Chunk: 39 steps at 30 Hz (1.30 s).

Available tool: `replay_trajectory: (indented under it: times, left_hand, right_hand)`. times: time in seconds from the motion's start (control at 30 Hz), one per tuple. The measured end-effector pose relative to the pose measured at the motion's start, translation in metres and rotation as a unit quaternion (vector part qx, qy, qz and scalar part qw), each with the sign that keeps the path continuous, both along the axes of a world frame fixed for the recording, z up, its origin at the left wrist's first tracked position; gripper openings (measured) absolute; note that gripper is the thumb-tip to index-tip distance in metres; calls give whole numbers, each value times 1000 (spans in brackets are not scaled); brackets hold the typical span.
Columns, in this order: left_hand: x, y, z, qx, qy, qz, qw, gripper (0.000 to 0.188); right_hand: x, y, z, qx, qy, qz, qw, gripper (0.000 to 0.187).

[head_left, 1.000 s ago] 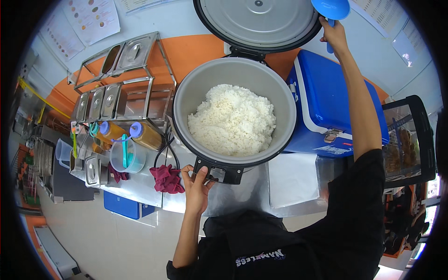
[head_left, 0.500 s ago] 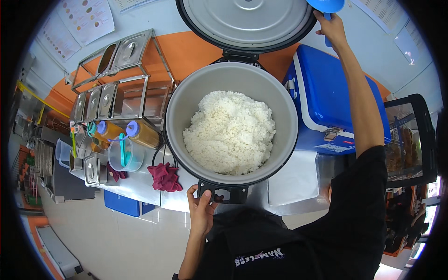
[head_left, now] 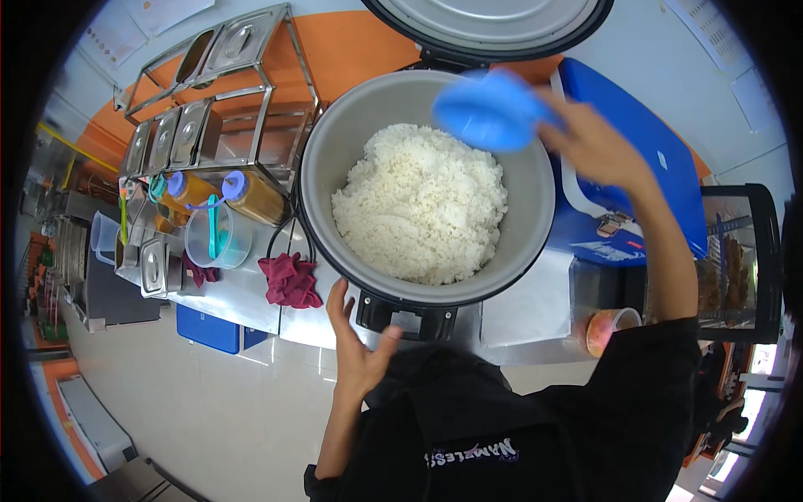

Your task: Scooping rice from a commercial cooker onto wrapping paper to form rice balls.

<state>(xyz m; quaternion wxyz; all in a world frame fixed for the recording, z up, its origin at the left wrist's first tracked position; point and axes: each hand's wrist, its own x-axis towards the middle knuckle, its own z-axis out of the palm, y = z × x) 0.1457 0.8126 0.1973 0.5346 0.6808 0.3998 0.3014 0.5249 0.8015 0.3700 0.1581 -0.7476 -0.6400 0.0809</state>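
A large rice cooker stands in front of me with a mound of cooked white rice in its grey pot. Its round lid is tipped back at the far side. My right hand grips a blue plastic scoop, blurred by motion, above the pot's far right part. The scoop appears apart from the rice. Beside the cooker's black front handle, my left hand is open, with thumb and fingers spread and nothing in it.
A blue cooler box stands right of the cooker; a cup sits nearer. On the left are a steel rack with lidded pans, sauce bottles, a clear tub and a maroon cloth.
My right hand has brought the scoop from beside the raised lid down and left over the pot. My left hand has come off the front handle and opened.
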Motion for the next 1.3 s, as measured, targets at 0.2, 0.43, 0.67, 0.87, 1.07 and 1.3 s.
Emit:
replay_trajectory:
  times: [0.2,0.43,0.67,0.87,1.07,1.3]
  left_hand:
    - [14,-7,-5,56,-24,-43,997,135]
    - [21,-12,-13,63,-83,-18,994,134]
    - [22,-12,-10,82,-76,-9,994,130]
    - [20,-11,-11,100,-53,-24,993,135]
    - [20,-13,-10,103,-61,-25,992,131]
    - [19,-12,-11,104,-61,-33,992,129]
  right_hand:
    - [-21,12,-86,-136,-312,19,940,37]
    - [-57,16,-88,-240,-221,46,944,35]
    - [-72,9,-81,-320,-27,7,947,35]
    - [-115,-4,-51,-316,57,2,947,34]
    - [-114,-3,-49,-313,138,58,938,36]
    - [-91,28,-47,-487,189,38,852,44]
